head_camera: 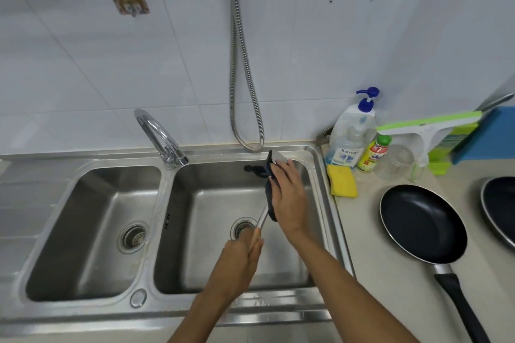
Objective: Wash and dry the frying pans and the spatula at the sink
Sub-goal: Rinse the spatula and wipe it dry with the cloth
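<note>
Over the right basin of the steel sink [320,203], my left hand [242,256] grips the handle of the spatula [263,218], whose metal shaft runs up and away. My right hand [288,198] presses a dark cloth [269,198] around the spatula's head, of which only a pale tip shows above my fingers. A black frying pan [422,224] lies on the counter to the right, handle toward me. At the frame's right edge a second frying pan [500,209] is partly cut off.
A chrome tap [158,136] stands between the two basins, with no water seen running. A metal hose [242,69] hangs on the tiled wall. A yellow sponge [342,181], soap bottle [351,136], small yellow bottle [373,153], glass jar [395,163] and green squeegee [429,125] crowd the back right.
</note>
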### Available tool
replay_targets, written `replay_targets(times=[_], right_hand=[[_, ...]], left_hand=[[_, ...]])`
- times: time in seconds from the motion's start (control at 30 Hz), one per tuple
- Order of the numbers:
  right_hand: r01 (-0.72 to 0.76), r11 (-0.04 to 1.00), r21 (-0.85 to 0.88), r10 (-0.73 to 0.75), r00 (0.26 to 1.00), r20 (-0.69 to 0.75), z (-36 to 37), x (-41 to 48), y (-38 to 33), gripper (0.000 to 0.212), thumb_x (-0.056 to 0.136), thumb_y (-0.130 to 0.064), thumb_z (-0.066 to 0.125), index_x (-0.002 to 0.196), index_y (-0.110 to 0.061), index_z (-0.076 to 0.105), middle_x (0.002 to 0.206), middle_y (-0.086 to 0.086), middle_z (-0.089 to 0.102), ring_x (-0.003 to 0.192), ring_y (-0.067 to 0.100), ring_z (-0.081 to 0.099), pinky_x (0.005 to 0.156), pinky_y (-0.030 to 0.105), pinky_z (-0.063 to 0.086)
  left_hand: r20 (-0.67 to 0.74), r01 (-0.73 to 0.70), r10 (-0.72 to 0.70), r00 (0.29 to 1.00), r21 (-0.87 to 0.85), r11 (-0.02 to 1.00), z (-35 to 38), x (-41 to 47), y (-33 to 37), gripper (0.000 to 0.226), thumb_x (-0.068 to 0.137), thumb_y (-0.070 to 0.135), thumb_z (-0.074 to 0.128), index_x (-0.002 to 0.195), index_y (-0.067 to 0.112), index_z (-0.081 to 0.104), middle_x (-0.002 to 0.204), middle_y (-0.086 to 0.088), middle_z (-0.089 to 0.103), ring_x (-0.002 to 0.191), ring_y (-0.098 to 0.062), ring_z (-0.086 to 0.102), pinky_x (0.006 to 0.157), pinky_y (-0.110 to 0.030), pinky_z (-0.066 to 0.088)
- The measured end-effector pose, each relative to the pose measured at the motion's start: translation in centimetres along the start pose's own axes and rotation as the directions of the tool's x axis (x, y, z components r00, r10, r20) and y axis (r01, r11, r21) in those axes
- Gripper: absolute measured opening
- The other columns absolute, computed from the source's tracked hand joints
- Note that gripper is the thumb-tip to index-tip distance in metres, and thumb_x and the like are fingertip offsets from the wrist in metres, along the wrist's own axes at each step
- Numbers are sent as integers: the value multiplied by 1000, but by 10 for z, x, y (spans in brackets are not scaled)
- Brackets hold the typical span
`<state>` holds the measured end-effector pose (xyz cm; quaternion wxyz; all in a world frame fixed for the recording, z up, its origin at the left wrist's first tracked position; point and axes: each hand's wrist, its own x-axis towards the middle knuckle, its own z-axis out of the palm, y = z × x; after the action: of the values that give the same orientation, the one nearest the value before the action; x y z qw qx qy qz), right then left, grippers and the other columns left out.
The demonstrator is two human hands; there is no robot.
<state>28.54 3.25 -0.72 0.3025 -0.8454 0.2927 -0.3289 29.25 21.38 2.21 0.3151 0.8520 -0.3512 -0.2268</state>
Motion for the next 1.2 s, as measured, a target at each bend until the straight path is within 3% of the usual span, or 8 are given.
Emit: replay_targets(times=[0.23, 0.3, 0.53, 0.73, 0.9, 0.97, 1.07, 1.2], right_hand=[[-202, 933, 297, 263, 947, -183, -34, 45, -21, 27, 102, -22, 57, 128, -19, 64, 115, -4, 68, 106, 11, 61, 85, 11, 43], [-329, 892, 310, 382, 915, -129, -47, 68, -7, 27, 102, -25, 56, 127, -20, 63, 112, -4, 66, 105, 17, 61, 79, 14, 38], [121, 991, 54, -124, 991, 54, -55, 49, -15, 31, 96, -14, 63, 127, -16, 66, 125, -10, 62, 118, 4, 53, 101, 7, 32], [-219, 968, -122, 245, 928, 279, -59, 129, 6, 24, 101, -28, 53, 118, -15, 65, 114, 12, 71, 108, 36, 62, 77, 30, 38], [50, 999, 18, -52, 981, 189, -46, 84, -11, 31, 97, -17, 61, 127, -15, 66, 126, 3, 67, 113, 20, 63, 94, 17, 41], [141, 990, -4, -137, 963, 233, -42, 68, -8, 34, 97, -18, 62, 130, -17, 66, 132, -1, 65, 115, 16, 63, 103, 26, 46], [166, 986, -24, -157, 965, 212, -40, 56, -3, 34, 98, -18, 59, 131, -18, 65, 135, -4, 62, 116, 13, 61, 104, 33, 48], [134, 991, 20, -135, 987, 89, -45, 41, -4, 32, 99, -13, 58, 130, -13, 65, 135, -1, 62, 118, 8, 56, 107, 18, 39]], left_hand=[[-6, -59, 59, 998, -24, 998, -23, 14, 3, 23, 106, 41, 47, 92, 24, 53, 73, 2, 64, 59, -17, 58, 51, -21, 41], [4, -57, 57, 998, -35, 998, -20, 7, -2, 19, 105, 44, 46, 93, 31, 52, 74, 2, 65, 61, -17, 60, 52, -22, 43], [-10, -142, 142, 990, -40, 989, -24, 9, -5, 16, 105, 38, 49, 90, 33, 50, 72, 2, 66, 66, -18, 60, 51, -18, 41], [-26, -207, 208, 978, 24, 978, -21, 10, -27, 19, 105, 39, 49, 93, 52, 43, 62, 4, 62, 51, -18, 57, 45, -17, 35], [-62, -187, 189, 980, 28, 982, -23, 11, -36, 26, 104, 35, 52, 83, 42, 39, 56, 12, 50, 47, -13, 51, 44, -17, 32], [-57, -170, 172, 984, 29, 985, -21, 5, -43, 27, 105, 35, 52, 83, 43, 38, 54, 11, 48, 45, -14, 48, 45, -17, 30], [-38, -164, 164, 986, 8, 986, -17, -6, -45, 26, 105, 36, 51, 85, 44, 36, 54, 8, 47, 45, -15, 47, 45, -17, 29], [-41, -168, 167, 985, -27, 985, -11, -8, -33, 27, 104, 36, 53, 82, 45, 40, 53, 11, 44, 46, -13, 45, 46, -16, 27]])
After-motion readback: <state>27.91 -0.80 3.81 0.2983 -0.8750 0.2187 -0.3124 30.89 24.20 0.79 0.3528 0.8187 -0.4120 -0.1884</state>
